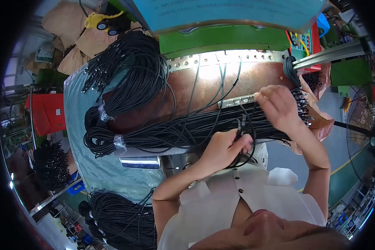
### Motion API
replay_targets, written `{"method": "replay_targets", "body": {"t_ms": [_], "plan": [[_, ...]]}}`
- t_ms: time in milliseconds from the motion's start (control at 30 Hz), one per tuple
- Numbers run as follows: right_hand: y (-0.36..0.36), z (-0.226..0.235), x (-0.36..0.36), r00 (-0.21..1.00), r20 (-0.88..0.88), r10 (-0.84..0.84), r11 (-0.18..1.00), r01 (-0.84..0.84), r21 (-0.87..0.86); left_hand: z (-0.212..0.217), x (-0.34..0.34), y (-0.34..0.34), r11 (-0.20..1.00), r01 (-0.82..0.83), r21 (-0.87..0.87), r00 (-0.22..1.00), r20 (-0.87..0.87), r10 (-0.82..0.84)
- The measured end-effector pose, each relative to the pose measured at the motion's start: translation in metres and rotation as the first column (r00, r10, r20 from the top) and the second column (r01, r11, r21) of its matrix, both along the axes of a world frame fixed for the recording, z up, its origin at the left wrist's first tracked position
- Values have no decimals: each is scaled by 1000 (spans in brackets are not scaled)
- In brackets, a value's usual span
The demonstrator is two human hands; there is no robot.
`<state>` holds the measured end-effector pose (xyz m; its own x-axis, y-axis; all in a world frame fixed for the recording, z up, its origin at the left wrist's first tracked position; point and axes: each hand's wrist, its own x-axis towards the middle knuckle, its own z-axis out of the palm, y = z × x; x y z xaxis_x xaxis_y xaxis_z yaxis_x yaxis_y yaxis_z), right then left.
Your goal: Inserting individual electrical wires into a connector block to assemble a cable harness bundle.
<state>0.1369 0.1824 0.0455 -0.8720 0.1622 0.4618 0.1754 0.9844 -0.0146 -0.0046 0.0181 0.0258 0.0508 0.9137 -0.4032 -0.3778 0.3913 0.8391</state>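
Note:
My left hand is closed around several black cables, whose metal connector ends stick up past the thumb. To its right and higher, my right hand has its fingers curled together in a pinch above the bench. What sits between those fingertips is too small to make out. Below both hands, a long bundle of black cables runs across the bench, tied with a clear wrap at its left end. Beside my right fingertips lies a metal strip with square slots.
Another tied coil of black cables rests at the back left. A green machine housing with a perforated strip spans the bench's rear. Single cables hang down from it. A phone-like flat object lies on the green plastic sheet. A fan stands right.

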Motion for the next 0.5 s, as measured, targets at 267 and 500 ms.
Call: {"method": "replay_targets", "body": {"t_ms": [267, 500], "plan": [[-4, -42, -7, 991, -6, -132, 744, 95, -662, 10, 2, 5, 965, -241, -103, 839, 477, 260], [-4, -36, 3, 989, -9, -145, 871, 124, -475, 5, 7, 16, 955, -163, -249, 771, 572, 281]]}}
